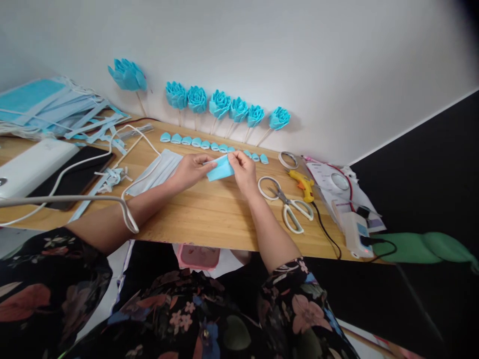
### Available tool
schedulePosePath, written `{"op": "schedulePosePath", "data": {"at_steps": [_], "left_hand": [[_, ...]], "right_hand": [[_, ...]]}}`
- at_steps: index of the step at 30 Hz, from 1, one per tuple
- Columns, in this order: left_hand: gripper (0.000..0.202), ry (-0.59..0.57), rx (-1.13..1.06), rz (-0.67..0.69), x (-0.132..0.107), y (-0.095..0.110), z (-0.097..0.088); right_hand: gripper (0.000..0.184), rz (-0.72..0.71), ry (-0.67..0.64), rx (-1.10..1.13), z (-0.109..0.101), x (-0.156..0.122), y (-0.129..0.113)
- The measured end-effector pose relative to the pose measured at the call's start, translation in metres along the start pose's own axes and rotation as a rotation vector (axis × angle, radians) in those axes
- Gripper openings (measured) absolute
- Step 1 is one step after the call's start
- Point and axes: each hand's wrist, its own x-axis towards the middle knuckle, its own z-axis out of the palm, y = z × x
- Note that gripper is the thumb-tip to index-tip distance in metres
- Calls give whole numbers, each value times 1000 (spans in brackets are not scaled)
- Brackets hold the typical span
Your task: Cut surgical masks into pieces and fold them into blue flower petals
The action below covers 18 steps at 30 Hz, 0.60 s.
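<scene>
Between both hands, above the wooden table (209,219), is a small light-blue piece of mask fabric (220,169). My left hand (192,169) pinches its left end between thumb and fingers. At the upper right corner, my right hand (243,169) grips it the same way. Behind the hands runs a row of small folded blue petals (196,142), partly hidden by my right hand. A pale pleated face mask (159,172) lies flat beside my left hand. Scissors with white handles (294,212) lie spread to the right of my right hand.
Blue fabric flowers on sticks (220,105) lean along the wall. Mask pieces (48,104) are heaped at the left, near a white power bank (35,167), a dark phone (80,174) and a white cable (129,214). At right are a tape roll (288,160), a yellow glue gun (304,185) and a power strip (355,237).
</scene>
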Motion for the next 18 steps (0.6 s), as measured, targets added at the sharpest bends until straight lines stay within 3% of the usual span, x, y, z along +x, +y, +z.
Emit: {"op": "schedulePosePath", "data": {"at_steps": [5, 11, 18], "left_hand": [[25, 71, -94, -83, 3, 0, -1], [21, 97, -53, -116, 4, 6, -3], [26, 93, 3, -131, 2, 10, -4]], "right_hand": [[40, 34, -30, 147, -5, 3, 1], [31, 26, -57, 69, -2, 2, -1], [20, -5, 21, 29, 5, 5, 14]]}}
